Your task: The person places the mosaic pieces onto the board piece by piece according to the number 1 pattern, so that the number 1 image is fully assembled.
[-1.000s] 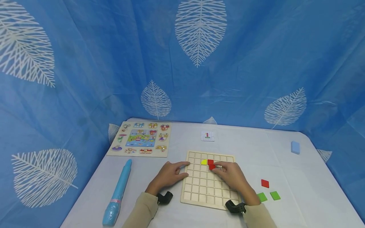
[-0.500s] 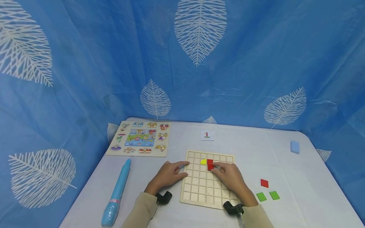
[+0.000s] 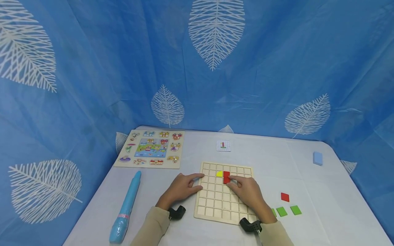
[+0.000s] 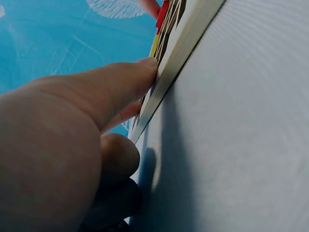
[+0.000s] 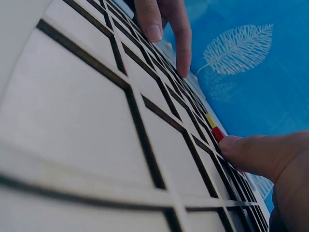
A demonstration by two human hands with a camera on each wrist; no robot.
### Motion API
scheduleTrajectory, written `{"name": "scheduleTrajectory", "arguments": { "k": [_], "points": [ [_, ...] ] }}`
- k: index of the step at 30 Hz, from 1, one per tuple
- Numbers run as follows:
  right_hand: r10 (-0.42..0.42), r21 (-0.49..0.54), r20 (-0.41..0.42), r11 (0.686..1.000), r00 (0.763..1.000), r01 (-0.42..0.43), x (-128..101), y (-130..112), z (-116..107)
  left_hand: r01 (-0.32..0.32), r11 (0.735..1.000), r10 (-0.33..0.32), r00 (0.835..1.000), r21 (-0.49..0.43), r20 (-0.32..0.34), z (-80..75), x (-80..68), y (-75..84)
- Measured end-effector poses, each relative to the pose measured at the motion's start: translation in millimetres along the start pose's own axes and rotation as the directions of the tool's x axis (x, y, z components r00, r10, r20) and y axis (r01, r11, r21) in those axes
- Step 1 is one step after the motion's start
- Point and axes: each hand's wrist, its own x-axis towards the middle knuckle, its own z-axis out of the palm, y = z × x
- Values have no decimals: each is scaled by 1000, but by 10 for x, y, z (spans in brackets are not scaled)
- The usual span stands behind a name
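Note:
A wooden grid board [image 3: 210, 204] lies on the white table. My left hand [image 3: 180, 187] rests at its left edge, thumb and forefinger spread along the rim; in the left wrist view the thumb [image 4: 125, 79] touches that edge. Above the grid's right part, my right hand [image 3: 247, 190] pinches a red square tile [image 3: 226, 180] between thumb and forefinger. That tile sits directly below another red tile [image 3: 226, 174], with a yellow piece [image 3: 219, 174] to the left of the upper one. In the right wrist view my thumb [image 5: 251, 150] partly hides the red tiles.
Right of the board lie a red tile [image 3: 285, 197] and several green tiles [image 3: 281, 211]. Behind it is a small pattern card [image 3: 223, 146]. A picture puzzle board [image 3: 150, 149] and a long blue wrapped object [image 3: 126, 206] lie left; a light-blue block [image 3: 317, 158] sits far right.
My right hand has shifted slightly left, bringing the lower red tile into line under the upper one. Another green tile now shows beside the right forearm. The left hand stays put.

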Motion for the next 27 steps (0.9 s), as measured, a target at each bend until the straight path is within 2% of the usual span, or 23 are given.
{"name": "scheduleTrajectory", "arguments": {
  "k": [17,27],
  "points": [
    [15,-33,20,999,1000,-14,3,12,11,-14,1000,14,1000,-3,-11,15,7,-9],
    [-21,32,-30,999,999,22,-8,32,1,-13,1000,13,1000,-17,-5,20,10,-6]
  ]
}}
